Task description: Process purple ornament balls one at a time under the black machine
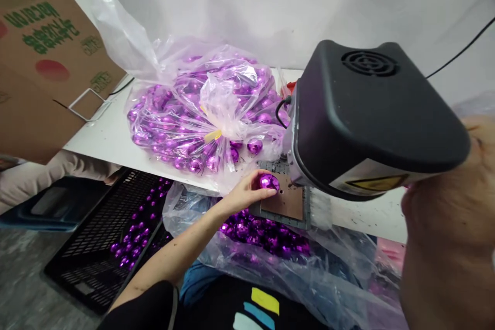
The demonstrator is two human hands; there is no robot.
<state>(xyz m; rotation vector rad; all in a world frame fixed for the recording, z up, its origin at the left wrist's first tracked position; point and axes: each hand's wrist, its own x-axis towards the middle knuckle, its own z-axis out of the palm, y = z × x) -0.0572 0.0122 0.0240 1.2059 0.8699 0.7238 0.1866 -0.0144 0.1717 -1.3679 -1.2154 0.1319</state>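
Note:
My left hand [250,189] pinches a shiny faceted purple ball [269,182] between thumb and fingers. The ball is over the left part of a brown board [290,198] with a small dark hole, which lies on a grey grooved plate [306,210]. At the right, close to the camera, my right hand [448,191] grips the rear of a bulky black handheld device [381,108] with a round vent and a yellow warning label. Its fingers are mostly hidden behind the casing. The device's front end points toward the board, right of the ball.
A tied clear bag of purple balls [185,113] lies on the white table [104,134]. Below the board, an open plastic bag holds more balls [266,234]. A black crate [81,258] with balls stands lower left, under a cardboard box [42,72]. Another person's leg [62,175] shows nearby.

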